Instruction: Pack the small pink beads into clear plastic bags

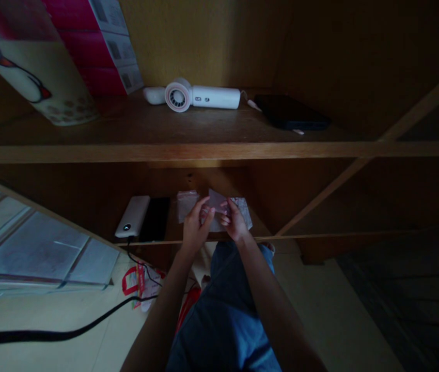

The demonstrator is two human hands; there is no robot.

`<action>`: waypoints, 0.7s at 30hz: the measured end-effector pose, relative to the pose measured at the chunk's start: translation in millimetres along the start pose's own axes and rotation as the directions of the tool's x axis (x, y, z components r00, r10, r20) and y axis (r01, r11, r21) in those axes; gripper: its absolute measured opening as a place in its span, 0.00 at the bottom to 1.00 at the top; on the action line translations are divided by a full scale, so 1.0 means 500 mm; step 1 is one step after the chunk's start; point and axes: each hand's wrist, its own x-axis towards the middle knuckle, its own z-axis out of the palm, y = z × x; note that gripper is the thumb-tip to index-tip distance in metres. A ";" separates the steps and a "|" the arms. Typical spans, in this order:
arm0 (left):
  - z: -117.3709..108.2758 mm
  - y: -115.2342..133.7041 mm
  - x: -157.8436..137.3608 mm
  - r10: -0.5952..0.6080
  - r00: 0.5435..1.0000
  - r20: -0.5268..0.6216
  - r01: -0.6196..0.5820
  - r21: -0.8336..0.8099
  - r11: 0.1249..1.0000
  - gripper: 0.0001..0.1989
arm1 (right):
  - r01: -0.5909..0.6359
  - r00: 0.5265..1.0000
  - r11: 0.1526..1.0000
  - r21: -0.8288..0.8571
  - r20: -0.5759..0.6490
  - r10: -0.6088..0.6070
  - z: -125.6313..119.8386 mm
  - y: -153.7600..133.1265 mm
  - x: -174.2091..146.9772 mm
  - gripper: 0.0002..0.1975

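Over the lower shelf, a small clear plastic bag (216, 199) is held up between my two hands. My left hand (197, 223) has its thumb and fingers closed on the bag's left side. On the right side, my right hand (235, 221) pinches the bag's edge with curled fingers. Left of the hands lies a stack of clear plastic bags (187, 201). Partly behind my right hand is a grey-white patterned packet (244, 211). Something pale and flat lies beneath the hands, mostly hidden by them.
A white power bank (134, 213) with a cable lies beside a flat black object (155, 219) on the lower shelf. Above, the upper shelf's edge (188, 152) overhangs, bearing a white handheld fan (214, 97), black phone (291, 111), bubble-tea cup (45, 77) and pink boxes (91, 57). A black cable (68, 335) crosses lower left.
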 end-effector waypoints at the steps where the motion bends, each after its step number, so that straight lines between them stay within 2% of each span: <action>1: -0.001 0.000 0.005 -0.005 1.000 0.001 0.005 0.021 1.000 0.17 | -0.005 1.000 1.000 -0.004 0.010 0.005 -0.001 0.001 0.000 0.15; 6: -0.008 0.003 0.029 0.013 1.000 0.010 -0.014 0.075 0.997 0.12 | -0.042 0.997 0.998 0.047 0.062 0.039 -0.002 0.002 0.000 0.14; 11: -0.012 0.008 0.042 0.040 0.999 -0.016 -0.038 0.088 0.995 0.11 | -0.116 0.988 0.988 0.102 0.110 0.105 -0.005 -0.004 0.001 0.13; 21: -0.022 -0.004 0.060 0.027 0.999 -0.016 -0.028 -0.019 0.999 0.10 | -0.274 0.957 0.942 0.192 0.152 0.248 -0.006 -0.015 0.003 0.12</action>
